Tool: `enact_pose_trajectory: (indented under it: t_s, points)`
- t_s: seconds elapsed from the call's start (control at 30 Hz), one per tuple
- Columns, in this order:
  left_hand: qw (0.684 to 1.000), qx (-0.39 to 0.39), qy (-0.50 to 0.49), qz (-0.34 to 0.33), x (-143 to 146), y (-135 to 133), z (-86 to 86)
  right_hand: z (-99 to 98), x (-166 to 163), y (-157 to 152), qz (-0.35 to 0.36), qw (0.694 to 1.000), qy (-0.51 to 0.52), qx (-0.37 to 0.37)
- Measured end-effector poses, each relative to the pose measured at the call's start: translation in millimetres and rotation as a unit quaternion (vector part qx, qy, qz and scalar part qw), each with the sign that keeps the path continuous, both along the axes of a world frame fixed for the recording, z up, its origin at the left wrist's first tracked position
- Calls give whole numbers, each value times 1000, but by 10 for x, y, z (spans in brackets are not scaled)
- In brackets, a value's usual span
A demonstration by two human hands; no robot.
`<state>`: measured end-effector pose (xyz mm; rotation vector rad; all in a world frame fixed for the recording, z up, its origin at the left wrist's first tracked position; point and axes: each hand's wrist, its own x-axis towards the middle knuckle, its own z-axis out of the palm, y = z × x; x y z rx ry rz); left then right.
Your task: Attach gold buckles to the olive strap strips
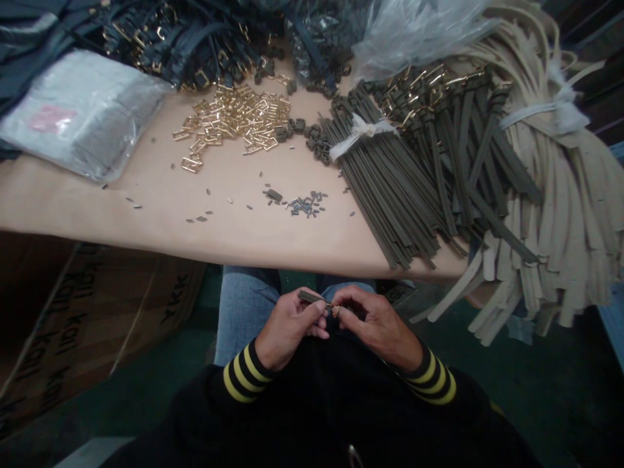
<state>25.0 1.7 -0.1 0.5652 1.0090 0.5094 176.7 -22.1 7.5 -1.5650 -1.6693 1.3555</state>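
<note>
Above my lap, just in front of the table edge, both hands meet at one small piece of work. My left hand (pixel 297 322) is closed on an olive-brown strap (pixel 311 297), its end pinched between thumb and fingers. My right hand (pixel 375 322) pinches a small gold buckle (pixel 335 311) at the strap's inner end. The fingers partly cover the buckle, so how strap and buckle join cannot be made out. Beyond the hands, on the table, lie small grey metal pieces (pixel 307 205) in a loose heap, with a short olive strip (pixel 273 194) beside them.
Gold buckles (pixel 234 117) are piled mid-table. Right of them lie a tied bundle of olive straps (pixel 385 182), buckled olive straps (pixel 453 143) and beige straps (pixel 560 214) overhanging the edge. Dark blue straps (pixel 195 45) and a plastic-wrapped packet (pixel 82 110) sit left. A cardboard box (pixel 121 312) stands below.
</note>
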Motion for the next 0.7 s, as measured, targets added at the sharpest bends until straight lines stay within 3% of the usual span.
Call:
enact_pose_trajectory:
  t_s: [0.33, 0.47, 0.57, 0.7]
  points:
    - [992, 102, 74, -28, 19, 13, -13, 72, -39, 27, 22, 997, -34, 58]
    - [989, 121, 80, -36, -4, 35, 1, 11, -45, 13, -52, 996, 58, -45]
    - [989, 116, 70, -53, -12, 43, 27, -46, -29, 17, -74, 976, 152, -135]
    - [989, 116, 60, -64, -8, 48, 64, -97, 8, 34, -81, 945, 248, -199]
